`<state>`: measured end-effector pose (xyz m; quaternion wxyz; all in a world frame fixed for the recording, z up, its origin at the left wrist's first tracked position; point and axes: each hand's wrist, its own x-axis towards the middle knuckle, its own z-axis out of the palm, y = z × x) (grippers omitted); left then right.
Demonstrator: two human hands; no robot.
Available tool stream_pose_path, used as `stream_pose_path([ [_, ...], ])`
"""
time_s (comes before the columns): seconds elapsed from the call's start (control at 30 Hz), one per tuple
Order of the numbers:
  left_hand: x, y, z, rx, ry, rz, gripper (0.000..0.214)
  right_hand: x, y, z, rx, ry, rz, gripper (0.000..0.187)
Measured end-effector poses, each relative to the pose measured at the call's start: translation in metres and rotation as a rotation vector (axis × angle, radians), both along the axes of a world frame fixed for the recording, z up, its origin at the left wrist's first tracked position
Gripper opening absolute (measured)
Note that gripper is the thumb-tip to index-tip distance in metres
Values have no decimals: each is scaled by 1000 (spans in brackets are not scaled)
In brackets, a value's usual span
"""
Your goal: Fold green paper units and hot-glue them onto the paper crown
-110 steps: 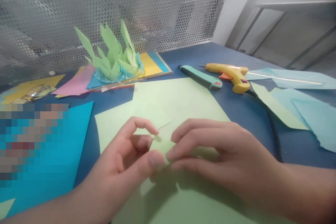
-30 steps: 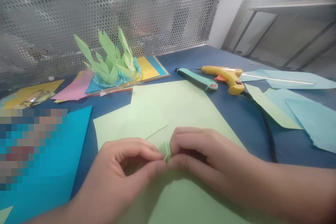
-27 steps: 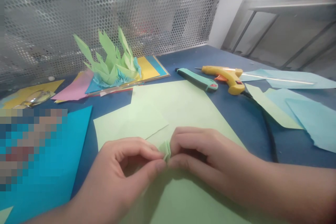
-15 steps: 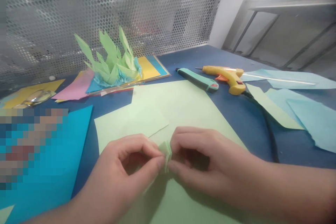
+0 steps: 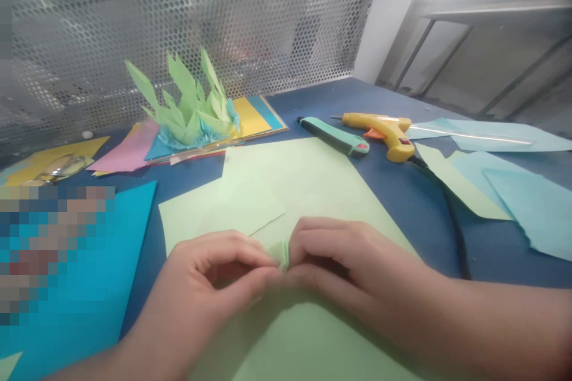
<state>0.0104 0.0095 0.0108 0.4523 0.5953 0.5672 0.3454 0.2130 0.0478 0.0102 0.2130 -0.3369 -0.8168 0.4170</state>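
Note:
My left hand (image 5: 210,292) and my right hand (image 5: 353,265) meet at the middle, both pinching a small folded piece of light green paper (image 5: 280,252) between thumb and fingers. Most of the piece is hidden by my fingertips. The hands rest over a large light green sheet (image 5: 308,184) lying on the blue table (image 5: 402,196). A smaller light green sheet (image 5: 214,208) overlaps it just left of my left hand.
A green and blue spiky paper model (image 5: 187,107) stands on a stack of coloured sheets (image 5: 254,116) at the back. A teal utility knife (image 5: 333,137) and a yellow glue gun (image 5: 384,131) with its black cord (image 5: 453,220) lie right. Pale blue papers (image 5: 527,202) lie far right, a blue sheet (image 5: 129,250) left.
Since 3.7 s ago my fingers have closed the loose paper into a small tight fold. Over the last second both hands stay pinched together, pressing it a little flatter.

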Motion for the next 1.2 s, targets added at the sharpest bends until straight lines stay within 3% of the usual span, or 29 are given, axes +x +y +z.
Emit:
stream_pose_path([
  [0.43,3,-4,1,3,-18,53,18,-3,0,-1,42,16,-40,22],
  [0.67,-2,1,2,13,65,-52,18,-4,0,0,-13,2,-55,26],
  [0.77,-2,0,3,-24,81,-24,17,-4,-2,0,-5,-8,-65,22],
  [0.97,8,-7,7,-124,-41,129,11,-5,-3,5,-24,-20,-46,20],
  [1.07,9,-8,6,-137,-155,186,21,-5,-4,8,-31,-26,-46,20],
  [1.2,2,-7,0,-85,-137,89,19,-5,-4,9,-13,-28,-63,17],
])
